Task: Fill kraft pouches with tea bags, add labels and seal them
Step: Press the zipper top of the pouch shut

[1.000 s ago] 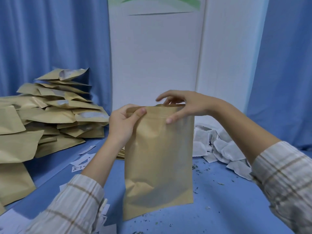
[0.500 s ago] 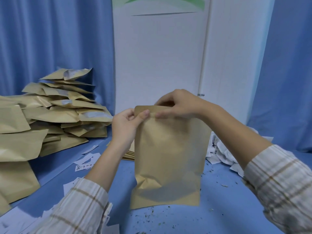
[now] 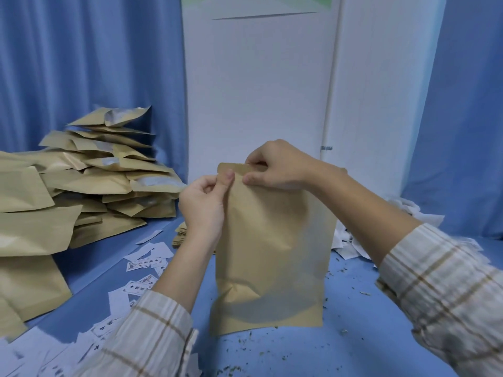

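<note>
My left hand point(image 3: 202, 205) and right hand point(image 3: 275, 165) pinch top edge of upright tan kraft paper pouch point(image 3: 272, 254) on blue tabletop point(image 3: 353, 336); heap of filled kraft pouches point(image 3: 81, 186) at 9 o'clock.

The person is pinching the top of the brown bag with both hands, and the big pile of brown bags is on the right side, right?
Not quite. In the head view both hands do pinch the pouch top, left hand and right hand, but the pile of pouches sits on the left.
</note>
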A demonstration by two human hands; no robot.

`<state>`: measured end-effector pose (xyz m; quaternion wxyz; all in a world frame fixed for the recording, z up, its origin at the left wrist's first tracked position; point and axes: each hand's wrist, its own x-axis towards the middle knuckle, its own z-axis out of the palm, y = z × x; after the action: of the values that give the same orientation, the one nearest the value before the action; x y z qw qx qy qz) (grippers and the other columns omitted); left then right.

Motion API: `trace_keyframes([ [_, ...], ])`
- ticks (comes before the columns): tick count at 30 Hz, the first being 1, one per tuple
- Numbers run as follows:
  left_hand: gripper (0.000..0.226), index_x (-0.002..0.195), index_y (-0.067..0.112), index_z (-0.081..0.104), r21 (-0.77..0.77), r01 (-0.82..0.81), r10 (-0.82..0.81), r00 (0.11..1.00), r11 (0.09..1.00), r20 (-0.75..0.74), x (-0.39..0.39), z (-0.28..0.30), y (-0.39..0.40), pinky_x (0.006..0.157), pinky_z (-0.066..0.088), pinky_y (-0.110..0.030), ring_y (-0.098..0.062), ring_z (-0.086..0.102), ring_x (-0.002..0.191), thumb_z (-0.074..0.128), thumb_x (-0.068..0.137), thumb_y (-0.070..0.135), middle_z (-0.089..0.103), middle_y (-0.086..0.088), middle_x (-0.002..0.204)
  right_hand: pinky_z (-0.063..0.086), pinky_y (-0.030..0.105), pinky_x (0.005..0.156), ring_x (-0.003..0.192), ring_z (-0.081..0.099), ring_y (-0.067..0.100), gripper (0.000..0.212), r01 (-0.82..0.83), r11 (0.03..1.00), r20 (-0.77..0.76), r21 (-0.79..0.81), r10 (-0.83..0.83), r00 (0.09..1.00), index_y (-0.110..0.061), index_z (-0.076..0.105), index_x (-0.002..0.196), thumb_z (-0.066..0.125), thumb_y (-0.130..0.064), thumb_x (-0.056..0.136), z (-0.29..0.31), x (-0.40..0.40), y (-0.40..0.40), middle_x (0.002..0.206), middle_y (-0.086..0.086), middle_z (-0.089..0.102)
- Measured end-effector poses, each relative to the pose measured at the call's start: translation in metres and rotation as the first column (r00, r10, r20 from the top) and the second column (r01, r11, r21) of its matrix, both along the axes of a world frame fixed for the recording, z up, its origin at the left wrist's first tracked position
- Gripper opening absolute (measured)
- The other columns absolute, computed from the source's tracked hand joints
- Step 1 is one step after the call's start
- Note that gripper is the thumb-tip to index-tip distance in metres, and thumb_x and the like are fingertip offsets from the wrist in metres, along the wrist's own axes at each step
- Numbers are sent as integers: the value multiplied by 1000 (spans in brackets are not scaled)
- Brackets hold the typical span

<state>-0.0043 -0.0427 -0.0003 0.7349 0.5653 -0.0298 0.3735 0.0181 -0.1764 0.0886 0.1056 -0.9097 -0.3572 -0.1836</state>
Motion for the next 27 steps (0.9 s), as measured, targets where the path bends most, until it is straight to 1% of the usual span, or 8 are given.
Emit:
trace_keyframes([
  [3, 23, 61, 24, 64, 88, -134, 131, 991, 987, 39, 1, -3, -7, 57, 42, -21, -2, 52, 54, 71, 80, 34, 61, 12, 53, 27, 24, 49, 56, 40, 12, 39, -45, 999, -44, 24, 46, 998, -5, 65, 76, 68, -44, 77, 5, -2, 4, 59, 0, 46],
  [7, 23, 62, 23, 63, 46, -91, 88, 995, 995, 49, 3, -7, -6, 59, 40, -23, -3, 49, 56, 69, 82, 34, 58, 12, 53, 22, 23, 47, 55, 34, 14, 46, -92, 996, 19, 22, 91, 996, -2, 62, 71, 70, -48, 74, 6, 1, 8, 56, 3, 41],
  [10, 22, 64, 22, 60, 33, -102, 100, 994, 994, 51, 6, -9, 3, 57, 38, -18, -1, 46, 54, 69, 82, 31, 56, 11, 56, 21, 27, 50, 51, 30, 12, 51, -51, 996, 62, -76, 56, 997, -12, 45, 55, 71, -53, 71, 2, 4, 1, 53, 0, 35],
  [12, 20, 66, 21, 60, 42, -115, 113, 992, 992, 61, 6, -8, 6, 57, 39, -16, -1, 47, 54, 70, 81, 30, 55, 7, 60, 21, 23, 44, 46, 29, 11, 57, -44, 998, 47, -54, 46, 998, -18, 32, 48, 75, -49, 69, 1, 5, -7, 48, -4, 27],
  [16, 20, 68, 19, 60, 54, -138, 134, 988, 989, 74, 7, -3, 8, 57, 40, -11, 2, 48, 55, 70, 81, 28, 57, 6, 63, 21, 23, 46, 47, 31, 12, 55, -29, 1000, 98, 10, 28, 995, -14, 38, 49, 73, -51, 68, 1, 9, -14, 45, -4, 28],
  [18, 20, 67, 19, 59, 41, -129, 125, 988, 991, 87, 6, -1, 10, 58, 41, -12, 0, 49, 56, 69, 82, 28, 57, 5, 64, 24, 30, 52, 50, 30, 15, 59, 14, 1000, 181, -19, -11, 983, -15, 32, 50, 67, -58, 70, -1, 10, -18, 46, -2, 28],
  [21, 19, 69, 19, 60, 69, -127, 120, 989, 990, 91, 7, -1, 10, 61, 44, -15, -3, 52, 60, 69, 81, 30, 60, 5, 66, 24, 29, 56, 57, 34, 22, 58, 39, 999, 289, -30, -29, 957, -20, 24, 51, 59, -59, 76, -7, 13, -26, 47, -3, 29],
  [27, 17, 69, 19, 61, 38, -111, 107, 990, 993, 96, 9, -3, 17, 64, 44, -15, -3, 53, 61, 69, 82, 27, 60, 5, 66, 15, 26, 45, 48, 25, 17, 65, 109, 993, 373, -34, -89, 924, -19, 18, 51, 61, -63, 71, -12, 16, -45, 44, -2, 22],
])
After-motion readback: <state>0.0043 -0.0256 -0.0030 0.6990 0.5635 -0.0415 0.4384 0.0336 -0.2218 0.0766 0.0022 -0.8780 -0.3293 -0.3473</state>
